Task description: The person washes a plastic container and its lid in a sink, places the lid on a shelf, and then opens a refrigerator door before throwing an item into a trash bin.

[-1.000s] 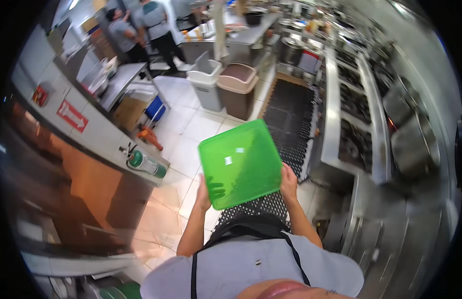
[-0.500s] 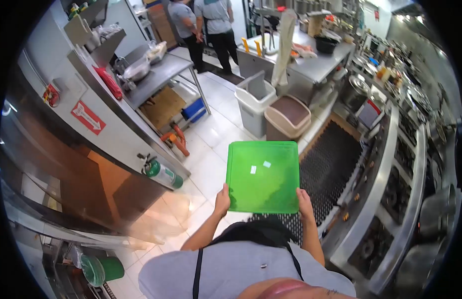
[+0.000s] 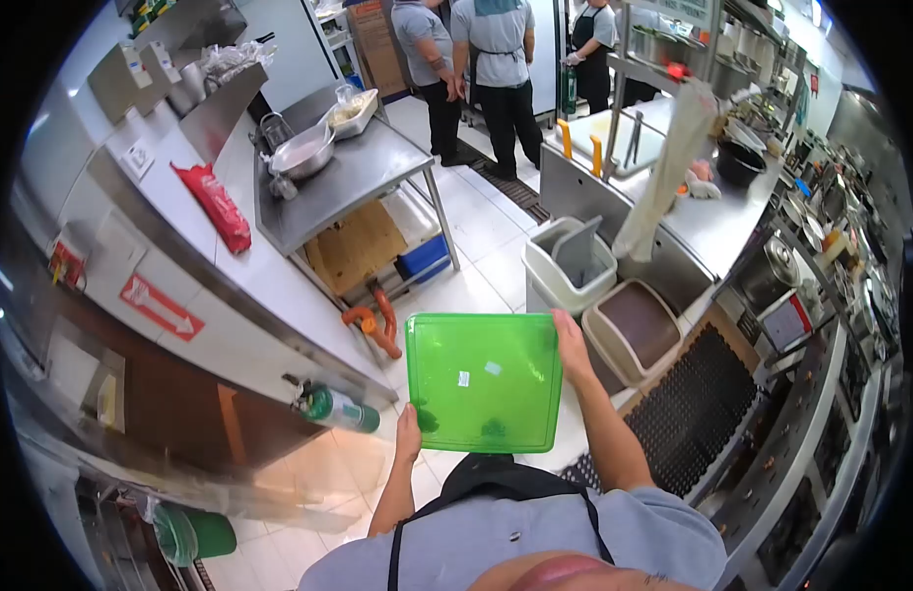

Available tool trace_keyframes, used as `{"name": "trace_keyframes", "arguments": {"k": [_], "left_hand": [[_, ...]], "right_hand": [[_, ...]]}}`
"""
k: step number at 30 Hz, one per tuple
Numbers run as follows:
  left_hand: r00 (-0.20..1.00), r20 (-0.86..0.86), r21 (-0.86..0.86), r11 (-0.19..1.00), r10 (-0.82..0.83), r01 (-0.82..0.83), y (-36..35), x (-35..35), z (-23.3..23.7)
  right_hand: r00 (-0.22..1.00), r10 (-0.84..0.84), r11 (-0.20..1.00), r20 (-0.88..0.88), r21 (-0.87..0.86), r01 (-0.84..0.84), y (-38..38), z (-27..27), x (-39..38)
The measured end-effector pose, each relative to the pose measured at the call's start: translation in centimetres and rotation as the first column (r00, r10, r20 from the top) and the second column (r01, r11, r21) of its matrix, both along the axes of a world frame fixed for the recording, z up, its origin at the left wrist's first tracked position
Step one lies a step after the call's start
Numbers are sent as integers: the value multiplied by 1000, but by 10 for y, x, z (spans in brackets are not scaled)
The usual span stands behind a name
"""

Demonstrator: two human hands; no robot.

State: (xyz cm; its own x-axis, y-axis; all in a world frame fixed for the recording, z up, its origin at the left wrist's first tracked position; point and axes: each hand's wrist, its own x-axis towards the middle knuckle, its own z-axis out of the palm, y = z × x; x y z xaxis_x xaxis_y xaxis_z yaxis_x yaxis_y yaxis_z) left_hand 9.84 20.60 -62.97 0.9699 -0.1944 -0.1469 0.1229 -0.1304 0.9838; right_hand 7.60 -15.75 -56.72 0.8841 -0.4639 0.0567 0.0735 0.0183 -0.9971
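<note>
A square container with a green see-through lid [image 3: 484,384] is held level in front of my body. Two small white stickers show on the lid, and dark patches show through it; what is inside I cannot make out. My left hand [image 3: 409,433] grips the lower left side, thumb along the edge. My right hand [image 3: 572,347] is closed round the upper right corner, its fingers partly hidden beneath.
Ahead stand a grey-white bin [image 3: 570,266] and a beige bin [image 3: 629,330]. At left is a steel table [image 3: 368,163] with metal trays. A green gas cylinder [image 3: 343,409] stands by the wall. Black matting [image 3: 698,404] runs beside the stoves. Several people [image 3: 496,59] stand at the back.
I have moved forward, nearer the steel table and the bins. My right hand has shifted from the container's lower right side up to its upper right corner.
</note>
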Motion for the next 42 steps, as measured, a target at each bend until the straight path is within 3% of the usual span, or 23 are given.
{"name": "trace_keyframes", "arguments": {"k": [1, 3, 4, 6, 7, 8, 9, 11, 12, 14, 17, 21, 23, 25, 27, 29, 31, 32, 35, 37, 38, 42], "left_hand": [[1000, -5, -3, 1000, 5, -5, -8, 28, -3], [995, 74, 219, 974, -66, 48, -15, 89, -7], [966, 145, 149, 970, -213, 192, -28, 121, 15], [988, 43, -92, 984, -149, 152, -59, 173, 61], [973, 153, -103, 977, -171, 188, -73, 204, 76], [946, 262, -111, 968, -190, 225, -88, 232, 87], [946, 260, -105, 968, -193, 227, -102, 256, 98], [889, 408, 7, 974, -208, 224, -133, 301, 113], [889, 406, 12, 974, -213, 228, -143, 317, 117], [929, 298, -265, 917, -218, 300, -166, 357, 128], [950, 283, -291, 931, -136, 220, -192, 408, 144], [924, 378, -210, 977, 53, 29, -214, 472, 159], [920, 381, -204, 979, 88, -10, -223, 501, 163], [936, 316, -247, 966, 152, -74, -235, 525, 171], [936, 317, -257, 964, 155, -73, -246, 556, 167], [940, 304, -262, 962, 156, -75, -254, 590, 155], [910, 403, -109, 992, 98, -58, -264, 629, 147], [897, 409, -174, 979, 167, -103, -284, 645, 151], [933, 339, -267, 963, 122, -29, -325, 691, 167], [918, 383, -243, 970, 103, -8, -355, 725, 173], [900, 427, -200, 980, 89, -2, -367, 740, 174], [951, 300, -321, 946, 70, 32, -413, 809, 158]], "right_hand": [[999, -44, 998, 25, 43, 43, -4, 5, 17], [996, -81, 992, 28, 102, 77, -2, 17, 39], [993, -74, 992, 89, 109, 64, -8, 36, 53], [988, -54, 992, 146, 123, 36, -21, 41, 80], [988, -57, 991, 144, 130, 39, -29, 40, 97], [984, -72, 997, 163, 1, 72, -36, 40, 113], [980, -82, 986, 182, -128, 107, -43, 41, 129], [978, -88, 987, 187, -116, 111, -61, 50, 166], [978, -92, 988, 189, -107, 113, -69, 54, 183], [974, -79, 988, 214, -115, 106, -89, 60, 222], [960, -20, 992, 278, -115, 54, -119, 70, 291], [942, 139, 986, 306, 48, -161, -151, 99, 379], [928, 202, 979, 313, -72, -189, -166, 106, 426], [936, 178, 980, 305, -140, -141, -178, 110, 471], [932, 158, 943, 327, -329, -45, -191, 119, 511], [937, 152, 942, 315, -333, -40, -208, 126, 549], [947, 134, 945, 293, -325, -33, -220, 125, 576], [947, 109, 951, 301, -310, -11, -230, 126, 594], [971, 76, 957, 226, -289, -8, -258, 146, 631], [903, 42, 831, 427, -516, 206, -286, 149, 660], [952, 32, 856, 304, -500, 131, -299, 151, 669], [958, -22, 834, 287, -522, 176, -342, 151, 718]]}}
